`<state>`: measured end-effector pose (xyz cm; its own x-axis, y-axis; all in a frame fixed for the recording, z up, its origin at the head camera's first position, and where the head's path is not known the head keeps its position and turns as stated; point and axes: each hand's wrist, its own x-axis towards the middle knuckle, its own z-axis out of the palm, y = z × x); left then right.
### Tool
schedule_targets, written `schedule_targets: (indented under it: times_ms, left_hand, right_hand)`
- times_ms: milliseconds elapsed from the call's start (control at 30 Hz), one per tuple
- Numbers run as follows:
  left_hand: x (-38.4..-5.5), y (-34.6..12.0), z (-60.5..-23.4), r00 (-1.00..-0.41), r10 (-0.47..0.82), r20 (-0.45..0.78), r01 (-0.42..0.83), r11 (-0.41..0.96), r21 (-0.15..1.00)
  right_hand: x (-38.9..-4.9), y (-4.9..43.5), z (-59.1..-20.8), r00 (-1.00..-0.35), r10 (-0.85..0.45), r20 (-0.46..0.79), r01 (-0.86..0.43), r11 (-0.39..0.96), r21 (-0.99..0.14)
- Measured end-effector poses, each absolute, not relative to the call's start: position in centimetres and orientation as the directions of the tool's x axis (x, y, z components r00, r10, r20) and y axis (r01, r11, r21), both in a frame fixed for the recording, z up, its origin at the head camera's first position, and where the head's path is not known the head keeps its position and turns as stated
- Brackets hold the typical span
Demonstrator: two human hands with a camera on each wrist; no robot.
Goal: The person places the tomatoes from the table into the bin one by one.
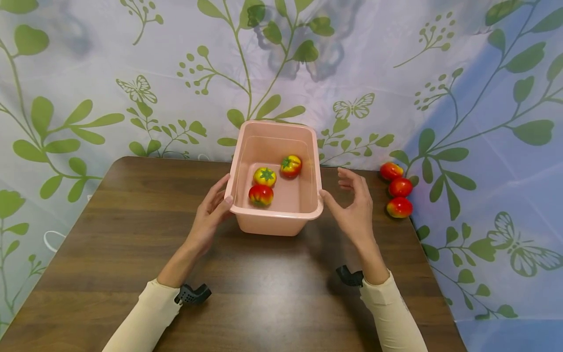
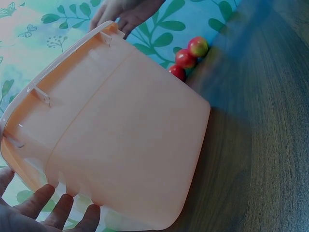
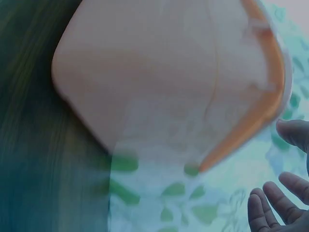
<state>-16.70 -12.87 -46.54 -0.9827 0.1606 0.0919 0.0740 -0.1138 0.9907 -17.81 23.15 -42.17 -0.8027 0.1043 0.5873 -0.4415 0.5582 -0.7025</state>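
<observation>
A pink plastic bin [image 1: 274, 225] stands near the back edge of the wooden table. Inside it lie three red-and-yellow tomatoes, two with green star-shaped tops showing: one at the front [image 1: 261, 195], one behind it [image 1: 265, 176] and one to the right [image 1: 291, 166]. My left hand [image 1: 211, 212] holds the bin's front left corner, thumb at the rim and fingers against the outer wall [image 2: 116, 135]. By the front right corner, my right hand [image 1: 354, 210] has its thumb at the rim and its other fingers spread away from the wall, as the right wrist view also shows.
Three more red-and-yellow fruits, a far one [image 1: 391, 171], a middle one [image 1: 400, 187] and a near one [image 1: 400, 208], line the table's right edge. A leaf-patterned cloth [image 1: 176, 73] hangs behind the table [image 1: 145, 220] and down its right side.
</observation>
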Motion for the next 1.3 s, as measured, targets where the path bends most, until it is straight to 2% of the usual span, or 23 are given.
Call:
schedule_targets:
  times_ms: [367, 667, 900, 1100, 1300]
  left_hand:
    - [-16.7, -13.0, -46.7, -0.983, 0.167, 0.074, 0.062, -0.078, 0.995]
    - [-16.7, -13.0, -46.6, -0.984, 0.162, 0.079, 0.067, -0.082, 0.994]
    - [-16.8, -13.0, -46.8, -0.983, 0.165, 0.083, 0.067, -0.097, 0.993]
    - [-16.7, -12.9, -46.6, -0.984, 0.163, 0.075, 0.057, -0.110, 0.992]
    - [-16.6, -13.0, -46.4, -0.984, 0.163, 0.069, 0.057, -0.081, 0.995]
  right_hand:
    - [-18.9, 31.6, -44.6, -0.759, 0.291, 0.582, -0.306, 0.629, -0.714]
    - [-19.2, 37.5, -47.1, -0.786, 0.406, 0.466, -0.102, 0.659, -0.746]
    - [-19.3, 40.0, -49.7, -0.792, 0.441, 0.421, -0.011, 0.680, -0.734]
    - [-19.6, 41.2, -51.7, -0.813, 0.483, 0.325, 0.101, 0.666, -0.739]
    - [-20.1, 41.8, -53.0, -0.825, 0.490, 0.281, 0.123, 0.642, -0.757]
